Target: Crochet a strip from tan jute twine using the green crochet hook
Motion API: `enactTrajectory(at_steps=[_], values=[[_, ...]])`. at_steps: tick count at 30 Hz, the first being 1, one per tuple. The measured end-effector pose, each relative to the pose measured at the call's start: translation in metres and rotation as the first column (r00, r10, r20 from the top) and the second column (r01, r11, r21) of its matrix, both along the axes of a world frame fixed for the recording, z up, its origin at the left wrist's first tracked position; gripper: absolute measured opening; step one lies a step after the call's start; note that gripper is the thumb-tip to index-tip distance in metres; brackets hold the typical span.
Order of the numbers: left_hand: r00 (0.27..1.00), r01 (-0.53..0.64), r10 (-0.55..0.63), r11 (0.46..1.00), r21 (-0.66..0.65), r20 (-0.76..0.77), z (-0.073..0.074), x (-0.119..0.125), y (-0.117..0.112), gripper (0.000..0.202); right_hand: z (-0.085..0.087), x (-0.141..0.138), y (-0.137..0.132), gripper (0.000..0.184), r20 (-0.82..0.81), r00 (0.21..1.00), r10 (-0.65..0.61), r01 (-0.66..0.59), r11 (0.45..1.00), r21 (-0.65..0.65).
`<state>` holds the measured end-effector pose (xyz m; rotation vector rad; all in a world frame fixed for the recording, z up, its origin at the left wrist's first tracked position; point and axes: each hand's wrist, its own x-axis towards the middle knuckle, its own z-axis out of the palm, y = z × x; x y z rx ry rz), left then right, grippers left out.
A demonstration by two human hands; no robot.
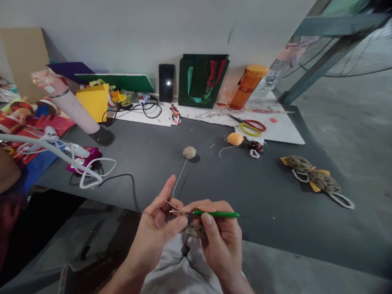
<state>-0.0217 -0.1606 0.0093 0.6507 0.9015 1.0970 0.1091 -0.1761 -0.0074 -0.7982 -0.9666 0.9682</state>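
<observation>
My right hand [222, 237] grips a crochet hook with a green handle [219, 214], its metal tip pointing left toward my other hand. With thumb and fingers pinched, my left hand [159, 224] holds the edge of a small greyish-brown crochet piece [193, 231], mostly hidden between the hands. Its index finger is raised, and a strand of yarn [181, 177] runs from the fingers up to a small beige yarn ball [189, 152] on the table. The hook's tip lies close to the left thumb, by the yarn.
Across the dark table [147, 143] lie an orange yarn ball [235, 139], scissors [249, 125] and finished braided pieces with bead loops [321, 177]. Behind stand a phone [166, 83], a green gift bag [200, 81] and an orange bottle [247, 87]. A pink tumbler [69, 102] and cables are at left.
</observation>
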Motion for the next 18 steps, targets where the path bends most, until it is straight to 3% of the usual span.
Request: enactTrajectory(at_steps=[2,4,6,12,14,18], values=[[0.998,-0.064,0.065,0.997,-0.034,0.020,-0.003,0.003,0.001,0.075,-0.009,0.002,-0.001,0.017,0.223,0.972,-0.078,0.046,0.988,0.145],[0.993,-0.104,0.108,0.992,-0.074,0.048,-0.004,0.006,0.002,0.074,-0.018,0.003,-0.002,0.030,0.412,0.890,-0.193,0.067,0.951,0.301],[0.991,-0.092,0.104,0.988,-0.127,0.089,-0.004,0.006,0.002,0.071,-0.024,0.003,-0.004,0.035,0.467,0.847,-0.254,0.089,0.934,0.347],[0.989,-0.031,0.053,0.987,-0.158,0.135,-0.003,-0.001,0.007,0.063,-0.018,-0.001,-0.009,0.016,0.373,0.906,-0.200,0.179,0.980,0.089],[0.991,-0.011,0.030,0.990,-0.142,0.130,-0.004,-0.004,0.009,0.059,-0.014,-0.001,-0.011,0.011,0.264,0.947,-0.182,0.199,0.979,-0.041],[0.984,0.082,-0.052,0.982,-0.171,0.170,-0.006,-0.006,0.010,0.053,-0.012,-0.002,-0.008,0.014,-0.128,0.990,-0.054,0.003,0.929,-0.371]])
